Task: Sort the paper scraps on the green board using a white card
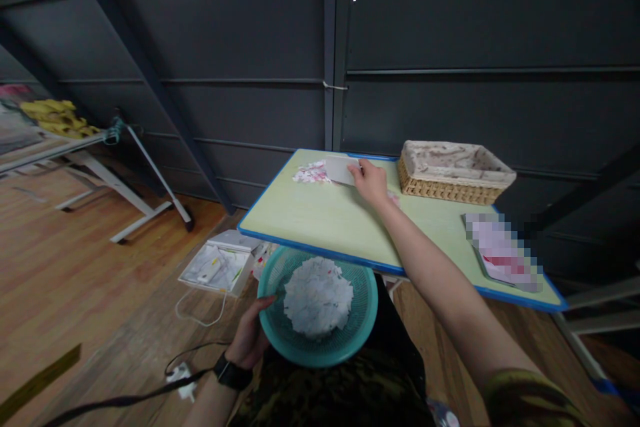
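At lower centre, left hand (249, 340) grips the basket (350, 340) rim under the table (320, 220) edge; right hand (371, 181) clasps a card (340, 170) beside scraps (311, 173), upper centre. Swept carelessly, scraps could scatter past the basket.

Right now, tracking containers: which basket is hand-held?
The round teal plastic basket, gripped by the left hand below the green table edge; the rectangular wicker basket stands untouched on top.

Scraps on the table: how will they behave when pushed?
Probably very light: the paper scraps are small, thin bits. Being a loose pile, they likely scatter rather than slide together. White card at the right hand looks stiffer.
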A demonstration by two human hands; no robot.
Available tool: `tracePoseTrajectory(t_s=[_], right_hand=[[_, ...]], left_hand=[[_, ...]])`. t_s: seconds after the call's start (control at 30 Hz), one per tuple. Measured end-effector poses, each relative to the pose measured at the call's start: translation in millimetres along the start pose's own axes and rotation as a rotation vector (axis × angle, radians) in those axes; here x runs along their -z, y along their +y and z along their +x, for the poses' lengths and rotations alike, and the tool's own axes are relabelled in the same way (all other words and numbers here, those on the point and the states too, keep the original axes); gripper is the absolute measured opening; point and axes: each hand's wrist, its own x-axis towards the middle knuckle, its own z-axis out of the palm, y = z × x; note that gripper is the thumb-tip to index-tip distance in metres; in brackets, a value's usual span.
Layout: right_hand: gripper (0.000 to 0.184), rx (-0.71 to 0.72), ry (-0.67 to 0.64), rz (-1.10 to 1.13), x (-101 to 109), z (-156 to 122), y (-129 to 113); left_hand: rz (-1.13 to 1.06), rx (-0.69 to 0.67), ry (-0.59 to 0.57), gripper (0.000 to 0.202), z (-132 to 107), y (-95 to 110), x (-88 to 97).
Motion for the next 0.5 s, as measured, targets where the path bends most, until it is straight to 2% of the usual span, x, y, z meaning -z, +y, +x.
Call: tracePoseTrajectory(t_s=[0.3,0.5], right_hand=[[0.036,0.019,-0.008,-0.019,-1.2,0.6,1.8],[0.036,-0.017,0.027,0.024,0.3,2.3,2.4]], left_hand=[[0.013,-0.013,-0.01,0.016,4.9,-1.6,6.2],[0.002,-0.02,-0.004,0.013,4.9,-1.7,4.7]])
